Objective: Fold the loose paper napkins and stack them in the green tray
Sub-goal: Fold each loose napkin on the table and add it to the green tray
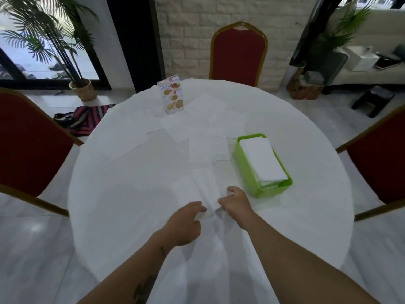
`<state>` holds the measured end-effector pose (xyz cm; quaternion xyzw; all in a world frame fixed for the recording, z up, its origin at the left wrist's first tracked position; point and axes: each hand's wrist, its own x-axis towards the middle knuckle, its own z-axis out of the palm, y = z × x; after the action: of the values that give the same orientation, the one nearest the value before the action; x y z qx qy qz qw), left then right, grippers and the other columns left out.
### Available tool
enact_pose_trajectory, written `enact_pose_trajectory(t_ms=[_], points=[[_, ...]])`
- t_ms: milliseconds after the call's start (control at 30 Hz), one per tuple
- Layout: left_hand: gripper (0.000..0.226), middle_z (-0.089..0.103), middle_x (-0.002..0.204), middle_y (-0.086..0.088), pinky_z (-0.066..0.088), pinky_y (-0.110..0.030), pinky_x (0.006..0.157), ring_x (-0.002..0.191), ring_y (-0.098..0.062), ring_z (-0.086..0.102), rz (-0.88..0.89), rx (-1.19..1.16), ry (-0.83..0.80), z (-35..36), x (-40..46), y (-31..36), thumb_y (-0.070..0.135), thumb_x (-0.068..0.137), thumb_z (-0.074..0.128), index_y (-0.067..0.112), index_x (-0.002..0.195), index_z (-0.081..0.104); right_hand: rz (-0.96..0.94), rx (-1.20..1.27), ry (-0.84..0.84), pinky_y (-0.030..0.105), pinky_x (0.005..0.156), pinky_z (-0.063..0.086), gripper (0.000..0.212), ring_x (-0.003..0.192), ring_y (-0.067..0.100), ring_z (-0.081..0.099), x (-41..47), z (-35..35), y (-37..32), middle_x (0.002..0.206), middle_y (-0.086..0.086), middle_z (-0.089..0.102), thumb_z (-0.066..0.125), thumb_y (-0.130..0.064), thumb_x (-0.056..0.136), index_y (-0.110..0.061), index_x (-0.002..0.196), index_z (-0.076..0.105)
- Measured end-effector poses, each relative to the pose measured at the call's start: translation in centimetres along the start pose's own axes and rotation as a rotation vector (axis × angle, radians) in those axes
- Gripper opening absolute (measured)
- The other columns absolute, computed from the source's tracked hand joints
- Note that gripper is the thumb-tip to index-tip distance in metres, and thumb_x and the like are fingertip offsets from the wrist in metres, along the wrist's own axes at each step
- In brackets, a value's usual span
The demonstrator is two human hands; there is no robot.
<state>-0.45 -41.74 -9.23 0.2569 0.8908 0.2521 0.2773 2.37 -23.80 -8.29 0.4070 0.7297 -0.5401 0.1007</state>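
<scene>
Pinching the near end of a half-folded white paper napkin (pixel 205 189), left hand (pixel 186 222) & right hand (pixel 237 206) flatten its crease w/ fingers curled on the paper; green plastic tray (pixel 242 163), already holding a stack, sits just beside for a short carry; loose napkins (pixel 208 148) lie beyond.

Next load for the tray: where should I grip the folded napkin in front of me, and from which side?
Take the folded napkin by its near short end, where both hands already meet. It lies flat, running away from you, so that end is closest; the green tray sits right.
</scene>
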Motion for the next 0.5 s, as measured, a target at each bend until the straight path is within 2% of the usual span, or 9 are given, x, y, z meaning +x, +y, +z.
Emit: enact_pose_trajectory(t_ms=[33, 167, 233, 300, 367, 433, 467, 500], points=[[0.049, 0.036, 0.152, 0.007, 0.023, -0.029, 0.117, 0.14, -0.013, 0.031, -0.004, -0.03, 0.024, 0.0, 0.0, -0.2, 0.012, 0.088, 0.043, 0.029, 0.133, 0.05, 0.008, 0.016, -0.01, 0.038, 0.099, 0.049, 0.068, 0.114, 0.026, 0.06, 0.1, 0.2, 0.0, 0.132, 0.01, 0.057, 0.069, -0.014, 0.077, -0.014, 0.141, 0.046], [0.046, 0.051, 0.14, 0.004, 0.031, -0.024, 0.112, 0.131, -0.013, 0.044, -0.017, -0.14, 0.198, 0.0, -0.4, -1.4, 0.002, 0.084, 0.042, 0.025, 0.119, 0.061, -0.013, -0.01, -0.035, 0.03, 0.08, 0.051, 0.056, 0.106, 0.025, 0.063, 0.0, 0.7, -0.5, 0.128, 0.01, 0.06, 0.066, -0.01, 0.081, -0.01, 0.135, 0.053], [0.047, 0.053, 0.134, 0.003, 0.033, -0.022, 0.108, 0.128, -0.015, 0.047, -0.036, -0.176, 0.285, -0.3, -0.9, -1.9, -0.002, 0.082, 0.041, 0.022, 0.116, 0.063, -0.021, -0.076, -0.02, 0.04, 0.081, 0.056, 0.048, 0.1, 0.028, 0.066, -0.2, 1.1, -0.7, 0.122, 0.021, 0.063, 0.063, -0.01, 0.079, -0.002, 0.126, 0.059], [0.049, 0.048, 0.139, 0.002, 0.03, -0.025, 0.111, 0.132, -0.016, 0.041, -0.06, -0.137, 0.319, -0.7, -1.3, -2.6, -0.002, 0.081, 0.042, 0.021, 0.12, 0.061, -0.031, -0.134, -0.007, 0.044, 0.074, 0.055, 0.041, 0.084, 0.024, 0.064, -0.5, 1.6, -0.9, 0.113, 0.027, 0.063, 0.059, -0.01, 0.076, 0.005, 0.114, 0.061], [0.054, 0.036, 0.15, 0.002, 0.024, -0.033, 0.116, 0.14, -0.018, 0.028, -0.1, -0.036, 0.296, -1.0, -1.8, -3.3, 0.003, 0.081, 0.043, 0.023, 0.131, 0.054, -0.05, -0.166, -0.014, 0.033, 0.064, 0.043, 0.03, 0.075, 0.025, 0.06, -0.6, 2.0, -0.8, 0.101, 0.026, 0.066, 0.055, -0.01, 0.073, 0.004, 0.099, 0.064], [0.058, 0.027, 0.156, 0.002, 0.02, -0.038, 0.119, 0.144, -0.018, 0.021, -0.113, 0.041, 0.254, -1.3, -2.3, -4.1, 0.008, 0.081, 0.043, 0.026, 0.137, 0.047, -0.071, -0.185, -0.035, 0.029, 0.062, 0.035, 0.019, 0.068, 0.026, 0.057, -0.6, 2.4, -0.7, 0.077, 0.017, 0.062, 0.051, -0.01, 0.068, -0.005, 0.079, 0.065], [0.059, 0.026, 0.156, 0.002, 0.019, -0.038, 0.119, 0.145, -0.018, 0.02, -0.11, 0.054, 0.241, -1.3, -2.5, -4.4, 0.01, 0.082, 0.043, 0.026, 0.138, 0.045, -0.088, -0.188, -0.063, 0.028, 0.062, 0.038, 0.019, 0.068, 0.023, 0.055, -0.8, 2.6, -0.7, 0.073, 0.006, 0.06, 0.049, -0.01, 0.068, -0.009, 0.076, 0.066], [0.059, 0.026, 0.157, 0.002, 0.019, -0.036, 0.119, 0.144, -0.018, 0.022, -0.107, 0.052, 0.241, -1.3, -2.6, -4.6, 0.01, 0.082, 0.043, 0.025, 0.139, 0.044, -0.105, -0.178, -0.101, 0.027, 0.066, 0.045, 0.025, 0.073, 0.019, 0.058, -0.9, 2.9, -0.8, 0.078, -0.003, 0.064, 0.049, -0.009, 0.07, -0.01, 0.081, 0.071]])
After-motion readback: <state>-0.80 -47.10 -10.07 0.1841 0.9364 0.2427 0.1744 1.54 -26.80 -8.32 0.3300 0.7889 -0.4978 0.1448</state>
